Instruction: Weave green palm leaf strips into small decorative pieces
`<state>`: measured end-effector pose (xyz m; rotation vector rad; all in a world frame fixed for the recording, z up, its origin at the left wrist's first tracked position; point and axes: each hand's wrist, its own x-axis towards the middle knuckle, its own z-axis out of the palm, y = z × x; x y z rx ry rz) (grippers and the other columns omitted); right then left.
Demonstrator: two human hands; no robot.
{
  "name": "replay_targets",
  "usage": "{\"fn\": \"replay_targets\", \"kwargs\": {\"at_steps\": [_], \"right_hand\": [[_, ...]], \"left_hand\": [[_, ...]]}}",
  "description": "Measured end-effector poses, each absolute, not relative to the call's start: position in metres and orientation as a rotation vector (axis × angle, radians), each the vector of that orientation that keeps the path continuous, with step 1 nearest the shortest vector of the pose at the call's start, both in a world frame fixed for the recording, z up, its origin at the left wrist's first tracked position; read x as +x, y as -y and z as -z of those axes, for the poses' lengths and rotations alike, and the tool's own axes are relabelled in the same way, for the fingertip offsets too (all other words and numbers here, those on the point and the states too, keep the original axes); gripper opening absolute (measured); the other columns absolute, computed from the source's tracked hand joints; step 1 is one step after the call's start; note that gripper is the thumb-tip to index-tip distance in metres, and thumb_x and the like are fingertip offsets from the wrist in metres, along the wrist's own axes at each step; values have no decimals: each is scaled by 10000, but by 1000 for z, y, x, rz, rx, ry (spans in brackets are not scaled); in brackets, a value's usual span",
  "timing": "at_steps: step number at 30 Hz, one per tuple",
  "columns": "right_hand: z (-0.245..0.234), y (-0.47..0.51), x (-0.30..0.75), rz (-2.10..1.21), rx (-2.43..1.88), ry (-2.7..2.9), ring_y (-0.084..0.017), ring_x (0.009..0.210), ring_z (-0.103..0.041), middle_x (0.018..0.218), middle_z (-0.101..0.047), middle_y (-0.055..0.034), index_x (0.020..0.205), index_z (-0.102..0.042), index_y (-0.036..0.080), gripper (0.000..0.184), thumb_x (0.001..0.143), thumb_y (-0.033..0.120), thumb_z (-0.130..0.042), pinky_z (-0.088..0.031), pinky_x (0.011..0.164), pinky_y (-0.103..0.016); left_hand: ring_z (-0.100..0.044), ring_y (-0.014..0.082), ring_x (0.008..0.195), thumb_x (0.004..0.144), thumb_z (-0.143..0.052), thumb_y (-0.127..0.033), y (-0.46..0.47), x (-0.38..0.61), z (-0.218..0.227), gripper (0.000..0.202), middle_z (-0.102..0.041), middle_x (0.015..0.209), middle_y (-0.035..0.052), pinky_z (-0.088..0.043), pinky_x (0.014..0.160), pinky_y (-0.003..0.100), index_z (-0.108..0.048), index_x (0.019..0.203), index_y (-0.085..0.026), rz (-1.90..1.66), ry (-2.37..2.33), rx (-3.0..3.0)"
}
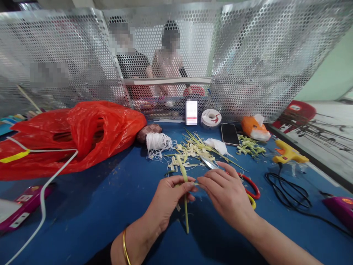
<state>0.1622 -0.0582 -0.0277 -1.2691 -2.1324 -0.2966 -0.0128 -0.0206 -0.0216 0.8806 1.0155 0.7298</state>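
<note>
Between its thumb and fingers, my left hand (175, 191) grips a pale green stalk (186, 213), upright with a thicker, wrapped-looking upper part. To its right, my right hand (224, 191) has its fingertips pinched close to the stalk, on the end of a thin pale strip (196, 183) that runs to my left hand's fingers. Partly hidden under my right hand lie scissors (251, 187) with red and yellow handles. Their blades point toward a heap of pale yellow-green leaf pieces (193, 149) just beyond my hands.
A red plastic bag (110, 121) and a ball of white string (158, 144) lie left. Toward the back are a ribbon roll (211, 117), phone (230, 134) and orange tissue pack (255, 128). A yellow glue gun (289, 152) trails a black cable right. Perforated mesh (171, 55) stands behind.
</note>
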Motion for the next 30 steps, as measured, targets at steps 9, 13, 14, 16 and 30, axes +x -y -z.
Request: {"fn": "replay_targets", "kwargs": {"at_steps": [9,13,14,16,30], "right_hand": [[31,62,155,134,-1234,2049,-154,686,-594,725,-666,3,813,-626,203,235,873,33,-476,-334,987,-402],[29,60,159,104,-1262,2051,-151,679,-583,710,-652,15,803,-617,205,241,877,33,-466,-330,982,-405],[28,59,161,93,-1275,2057,-149,675,-579,701,-642,19,803,-617,205,244,883,36,-460,-329,981,-406],[27,57,165,59,-1316,2066,-149,677,-579,690,-629,25,822,-625,207,248,896,48,-450,-326,985,-413],[27,58,164,-71,-1454,1943,-196,903,-636,912,-694,-7,945,-658,244,166,943,194,-500,-296,1027,-479]], "left_hand": [[-612,100,523,750,-720,-330,18,-13,28,214,-691,641,30,-461,574,207,-724,796,-121,-780,-1038,992],[-629,107,544,777,-699,-309,17,-14,25,186,-707,661,37,-471,586,211,-718,803,-126,-762,-1022,1010],[-640,112,564,782,-696,-303,17,-14,24,179,-718,674,46,-473,592,209,-716,807,-127,-750,-1013,1022],[-665,122,621,795,-690,-292,18,-13,22,173,-743,723,69,-475,608,203,-723,842,-128,-716,-987,1055],[-665,124,528,753,-737,-297,29,-8,23,272,-751,746,83,-527,576,228,-730,952,-111,-600,-892,972]]}}
